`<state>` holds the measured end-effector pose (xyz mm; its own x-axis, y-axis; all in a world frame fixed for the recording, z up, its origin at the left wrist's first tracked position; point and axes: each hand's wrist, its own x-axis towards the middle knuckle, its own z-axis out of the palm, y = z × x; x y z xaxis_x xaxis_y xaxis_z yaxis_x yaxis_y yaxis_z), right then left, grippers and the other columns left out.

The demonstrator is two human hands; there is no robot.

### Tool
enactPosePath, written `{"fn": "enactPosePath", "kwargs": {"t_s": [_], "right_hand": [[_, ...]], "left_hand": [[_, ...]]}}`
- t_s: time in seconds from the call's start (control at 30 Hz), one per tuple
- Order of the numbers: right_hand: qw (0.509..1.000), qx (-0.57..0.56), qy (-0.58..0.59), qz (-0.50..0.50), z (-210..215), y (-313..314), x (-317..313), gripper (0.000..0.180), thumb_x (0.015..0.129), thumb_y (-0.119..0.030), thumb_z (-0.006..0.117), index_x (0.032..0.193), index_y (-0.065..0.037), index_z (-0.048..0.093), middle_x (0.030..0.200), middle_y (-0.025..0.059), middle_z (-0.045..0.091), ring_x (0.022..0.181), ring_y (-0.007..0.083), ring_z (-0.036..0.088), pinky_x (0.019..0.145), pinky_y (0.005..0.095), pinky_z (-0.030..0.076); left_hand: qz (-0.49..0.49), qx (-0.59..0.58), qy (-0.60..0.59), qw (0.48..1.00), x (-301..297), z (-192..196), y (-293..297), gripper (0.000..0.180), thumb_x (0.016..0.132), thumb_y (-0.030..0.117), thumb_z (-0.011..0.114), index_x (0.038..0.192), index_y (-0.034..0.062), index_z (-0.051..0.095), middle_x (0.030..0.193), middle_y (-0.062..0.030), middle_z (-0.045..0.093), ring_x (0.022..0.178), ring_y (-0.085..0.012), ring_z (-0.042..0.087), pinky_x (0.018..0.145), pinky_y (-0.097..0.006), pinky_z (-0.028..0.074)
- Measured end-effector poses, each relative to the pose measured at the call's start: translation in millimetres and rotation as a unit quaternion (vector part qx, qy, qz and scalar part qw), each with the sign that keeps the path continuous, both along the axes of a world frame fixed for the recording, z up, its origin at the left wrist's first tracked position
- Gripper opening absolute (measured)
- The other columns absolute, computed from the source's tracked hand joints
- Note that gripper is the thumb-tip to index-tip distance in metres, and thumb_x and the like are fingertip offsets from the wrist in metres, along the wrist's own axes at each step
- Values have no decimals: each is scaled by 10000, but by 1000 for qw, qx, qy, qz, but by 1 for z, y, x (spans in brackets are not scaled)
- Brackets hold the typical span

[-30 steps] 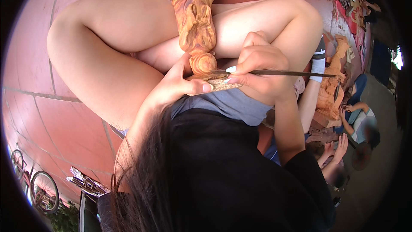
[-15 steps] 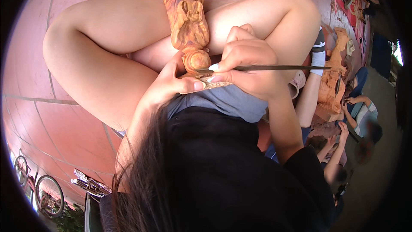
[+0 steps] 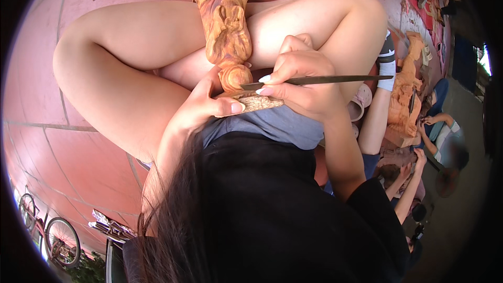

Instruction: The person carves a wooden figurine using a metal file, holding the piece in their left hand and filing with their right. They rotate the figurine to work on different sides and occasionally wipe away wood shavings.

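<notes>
Sitting cross-legged on a floor of large reddish-brown tiles (image 3: 57, 157), the person worked outdoors in daylight. The left hand (image 3: 201, 107) had its grip closed around the rough lower end of a tall, orange-brown carved wooden figure (image 3: 226, 26), which stood between the bare knees and rose away from that grip toward the top edge. The right hand (image 3: 306, 86), just right of the left grip, pinched a thin, dark metal carving tool (image 3: 335, 79), its tip touching the figure's rounded base. Well right of both grips, another pale wooden carving (image 3: 406, 99) lay among other seated people. Far below and left of the grips, a bicycle wheel (image 3: 62, 241) stood at the floor's edge. No packages or signs could be made out.
</notes>
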<state>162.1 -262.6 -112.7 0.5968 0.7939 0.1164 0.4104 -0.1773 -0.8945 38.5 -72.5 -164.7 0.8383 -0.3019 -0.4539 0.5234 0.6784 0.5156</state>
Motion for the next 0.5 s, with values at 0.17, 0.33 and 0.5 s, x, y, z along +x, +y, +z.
{"fn": "enactPosePath", "kwargs": {"t_s": [0.17,0.33,0.5], "right_hand": [[999,31,16,-26,6,-5,0,168,704,-178,845,707,-118,688,664,-53,586,670,100,478,782,275,328],[999,10,10,-29,-3,3,-3,155,722,-177,830,714,-113,689,658,-28,573,661,108,474,788,281,329],[997,-17,-10,-81,3,-23,5,145,747,-151,813,709,-107,680,676,-31,575,710,120,491,808,289,338]], "left_hand": [[7,-23,-20,1000,3,4,-1,888,665,192,784,1393,-50,336,1268,-160,548,1187,-246,542,1062,-368,391],[-10,21,-15,1000,2,-1,-4,885,667,195,773,1393,-54,332,1272,-163,541,1204,-239,521,1071,-362,373],[21,-65,-19,998,5,8,-5,917,649,245,775,1387,-65,328,1264,-216,549,1189,-316,568,1057,-435,435]]}}
